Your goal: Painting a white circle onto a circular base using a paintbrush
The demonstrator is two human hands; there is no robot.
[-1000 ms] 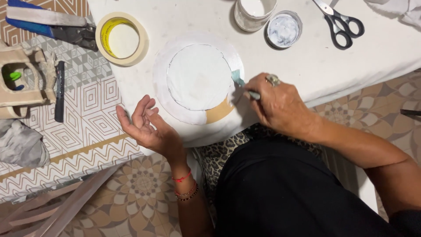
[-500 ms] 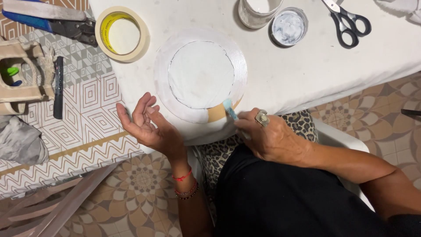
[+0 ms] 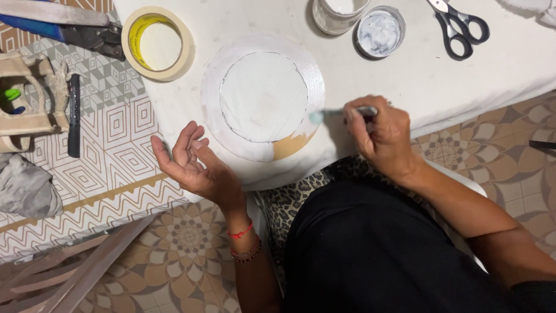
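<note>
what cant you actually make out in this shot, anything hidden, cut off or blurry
- Brush, head view: its tip is motion-blurred and its handle is hidden inside the right hand.
- Jar, head view: cut off by the top edge, so its contents are unclear.
- Pliers, head view: cut off by the left and top edges.
- Left hand, head view: palm up and empty beside the disc; whether it touches the table cannot be told.

Bare white-covered surface (image 3: 405, 75) is left open between the round white-painted cardboard disc (image 3: 263, 95) and the black-handled scissors (image 3: 457, 26). Passage toward the far edge is blocked by a glass jar (image 3: 336, 14), its round lid (image 3: 379, 32) and a yellowish tape roll (image 3: 156, 42).
</note>
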